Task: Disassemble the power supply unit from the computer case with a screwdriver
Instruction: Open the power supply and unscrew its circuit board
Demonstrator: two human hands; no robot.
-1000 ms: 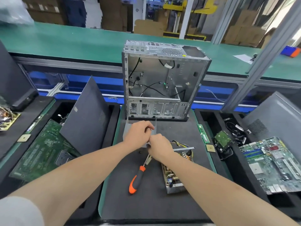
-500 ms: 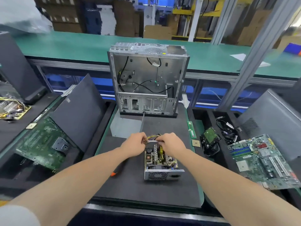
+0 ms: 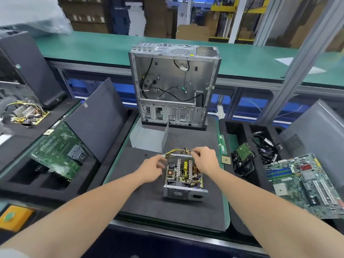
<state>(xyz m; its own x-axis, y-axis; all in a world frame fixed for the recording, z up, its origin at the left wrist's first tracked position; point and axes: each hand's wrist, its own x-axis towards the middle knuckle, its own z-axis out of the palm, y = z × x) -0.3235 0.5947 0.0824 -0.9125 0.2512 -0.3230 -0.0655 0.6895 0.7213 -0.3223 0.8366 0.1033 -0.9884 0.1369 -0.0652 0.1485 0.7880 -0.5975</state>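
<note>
- The PSU [image 3: 183, 176] lies on the bench [image 3: 149, 207] directly in front of the person, well clear of the case [image 3: 173, 86], which stands upright behind it and is gutted apart from a few loose cables.
- Its long axis runs away from the person. The vented face with the socket is at the near end and the wires [image 3: 176, 151] leave at the far end.
- Both hands are at that far end, one on each side, about equally near.
- The right hand [image 3: 204, 159] reaches over the far right corner. Its fingertips pinch at the far rim where the wires come out, though rim or wire cannot be told apart.
- The left hand [image 3: 152, 168] sits beside the far left corner with fingers loosely curled. Whether it grips anything cannot be told.
- The PSU is open on top, showing heat-sink fins, a yellow transformer, coils and capacitors inside a grey metal tray.
- A bent grey cover [image 3: 147, 138] lies between the PSU and the case.
- No screwdriver is in view.
- Judging from this, the unit is already out of the case and what remains is handling the wires or the board.
</note>
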